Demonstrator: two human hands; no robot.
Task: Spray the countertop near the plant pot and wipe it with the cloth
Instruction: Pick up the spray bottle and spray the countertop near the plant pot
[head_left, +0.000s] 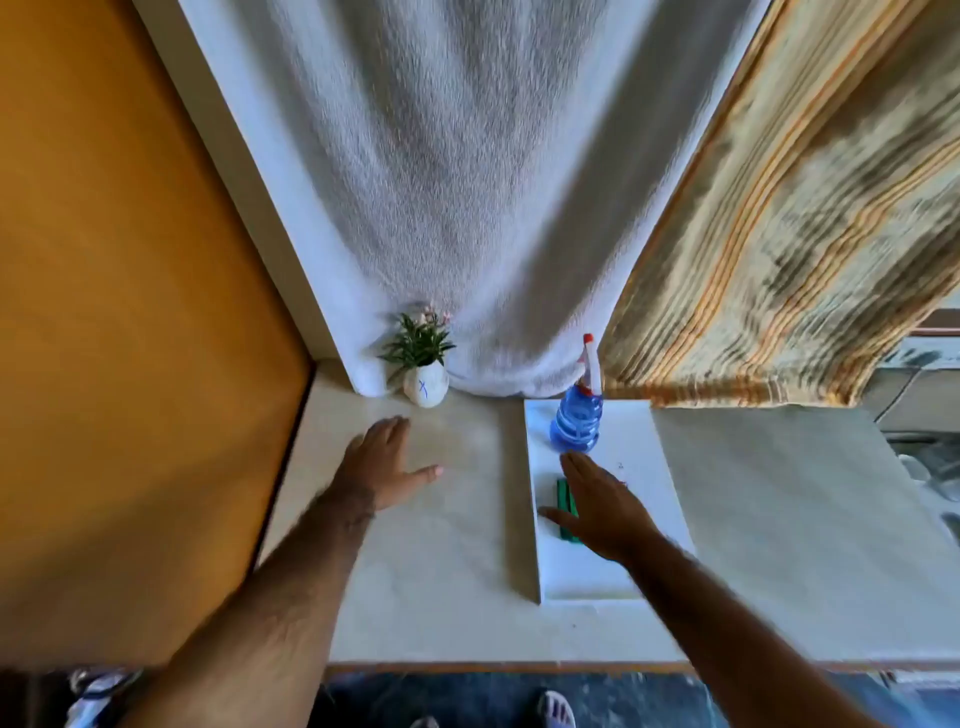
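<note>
A small white plant pot (426, 385) with green leaves and pink flowers stands at the back left of the pale countertop (457, 545). A blue spray bottle (577, 421) with a white and red nozzle stands on a white board (649, 467) to the right. A folded green cloth (565, 506) lies on that board, partly hidden under my right hand (597, 509), which hovers flat and open just short of the bottle. My left hand (382, 465) is open, palm down, over the countertop just in front of the pot.
An orange wall (130, 312) bounds the counter on the left. A white curtain (467, 182) and a striped curtain (779, 234) hang down to the counter's back edge. The counter's front edge (493, 667) runs along the bottom, with feet on the dark floor below.
</note>
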